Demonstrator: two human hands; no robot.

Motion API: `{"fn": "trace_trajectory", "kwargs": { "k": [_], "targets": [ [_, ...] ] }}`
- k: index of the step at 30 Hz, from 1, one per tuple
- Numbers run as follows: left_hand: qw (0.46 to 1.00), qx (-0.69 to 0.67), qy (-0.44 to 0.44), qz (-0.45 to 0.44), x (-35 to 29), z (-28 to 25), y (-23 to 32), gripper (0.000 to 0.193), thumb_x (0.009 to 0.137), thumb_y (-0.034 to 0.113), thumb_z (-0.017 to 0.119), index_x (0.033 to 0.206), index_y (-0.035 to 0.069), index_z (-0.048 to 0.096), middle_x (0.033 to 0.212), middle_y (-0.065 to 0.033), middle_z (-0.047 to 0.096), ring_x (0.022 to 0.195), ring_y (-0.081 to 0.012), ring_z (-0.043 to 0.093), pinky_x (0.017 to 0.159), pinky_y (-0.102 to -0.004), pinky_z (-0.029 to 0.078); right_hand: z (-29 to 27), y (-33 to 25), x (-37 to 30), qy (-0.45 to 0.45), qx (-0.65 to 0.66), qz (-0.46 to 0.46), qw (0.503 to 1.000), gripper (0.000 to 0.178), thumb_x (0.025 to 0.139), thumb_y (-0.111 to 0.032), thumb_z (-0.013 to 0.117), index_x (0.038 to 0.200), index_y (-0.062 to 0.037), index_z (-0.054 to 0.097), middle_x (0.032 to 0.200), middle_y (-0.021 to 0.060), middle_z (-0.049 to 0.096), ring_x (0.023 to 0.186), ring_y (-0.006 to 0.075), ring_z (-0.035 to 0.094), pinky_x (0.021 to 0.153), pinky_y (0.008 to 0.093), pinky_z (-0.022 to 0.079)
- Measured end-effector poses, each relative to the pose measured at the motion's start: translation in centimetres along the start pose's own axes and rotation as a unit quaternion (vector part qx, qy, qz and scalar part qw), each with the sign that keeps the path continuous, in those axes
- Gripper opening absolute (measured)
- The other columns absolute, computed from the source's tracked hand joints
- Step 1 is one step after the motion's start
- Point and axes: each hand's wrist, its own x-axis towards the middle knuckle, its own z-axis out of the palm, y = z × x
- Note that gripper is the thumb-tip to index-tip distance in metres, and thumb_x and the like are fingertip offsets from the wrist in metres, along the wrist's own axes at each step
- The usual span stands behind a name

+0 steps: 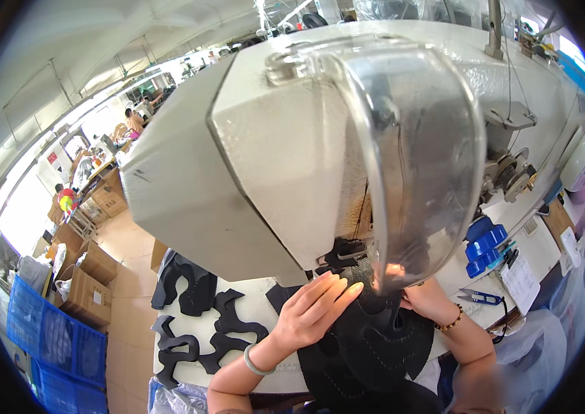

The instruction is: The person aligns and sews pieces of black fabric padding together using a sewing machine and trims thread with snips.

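Observation:
A large off-white sewing machine (292,159) fills the middle, a clear curved shield (430,159) on its front. Under its head lies a black fabric piece (368,338) with a mesh part and light stitch lines, perhaps a shoe upper. My left hand (309,314), a pale bangle on its wrist, rests with straight fingers on the piece, fingertips close to the presser foot area (344,255). On the other side, my right hand (427,298), wearing a beaded bracelet, pinches the piece's edge; the shield and fabric partly cover its fingers. The needle is not clearly visible.
Several cut black pieces (227,314) lie on the white table (258,293) at left. Blue-handled thread snips (482,297), a blue plastic holder (484,245) and a paper sheet (520,279) lie at right. Cardboard boxes (89,297) and blue crates (58,331) stand on the floor.

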Motion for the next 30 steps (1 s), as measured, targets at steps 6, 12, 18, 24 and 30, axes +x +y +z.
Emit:
{"fn": "trace_trajectory", "kwargs": {
  "k": [6,12,18,24,30],
  "targets": [
    [1.000,0.010,-0.012,-0.003,-0.4,0.4,-0.4,0.042,0.067,-0.004,0.065,0.107,0.009,0.068,0.098,-0.0022,0.059,0.092,-0.0170,0.060,0.071,-0.0241,0.052,-1.4,-0.4,-0.3,0.054,-0.252,-0.253,0.932,0.004,0.084,-0.004,0.055,0.081,-0.0049,0.058,0.068,0.0059,0.058,0.056,0.0152,0.056,0.053,0.0289,0.045],
    [1.000,-0.001,-0.011,-0.008,-0.3,0.2,-0.4,0.044,0.067,-0.005,0.066,0.108,0.010,0.068,0.099,-0.0017,0.058,0.094,-0.0171,0.060,0.070,-0.0238,0.052,-2.1,0.3,-1.3,0.109,-0.594,-0.356,0.713,0.064,0.065,-0.016,0.078,0.119,-0.0063,0.045,0.106,0.0062,0.055,0.097,0.0212,0.056,0.092,0.0387,0.041],
    [0.999,0.000,-0.044,0.022,0.5,-1.6,0.1,0.042,0.067,0.002,0.066,0.108,0.010,0.068,0.101,-0.0036,0.059,0.094,-0.0189,0.060,0.078,-0.0269,0.054,-0.9,-2.5,-0.8,0.017,-0.601,-0.403,0.690,0.023,0.073,-0.019,0.067,0.095,-0.0168,0.068,0.100,0.0029,0.065,0.100,0.0242,0.059,0.097,0.0447,0.036],
    [0.990,0.016,-0.081,0.113,0.9,-3.1,2.4,0.025,0.070,0.003,0.067,0.093,0.008,0.072,0.093,-0.0032,0.065,0.087,-0.0164,0.063,0.079,-0.0262,0.057,-1.5,-3.9,-0.3,-0.068,-0.584,-0.460,0.665,0.029,0.065,-0.007,0.067,0.094,-0.0120,0.069,0.100,0.0053,0.065,0.094,0.0277,0.062,0.086,0.0414,0.046],
    [0.992,0.017,-0.050,0.118,0.3,-2.5,1.9,0.023,0.070,0.001,0.067,0.092,0.007,0.072,0.093,-0.0025,0.065,0.086,-0.0163,0.064,0.077,-0.0258,0.057,-1.2,-3.3,-0.2,-0.038,-0.577,-0.490,0.652,0.038,0.056,-0.002,0.062,0.091,-0.0118,0.070,0.100,0.0061,0.065,0.094,0.0278,0.063,0.086,0.0418,0.048]
  ]
}}
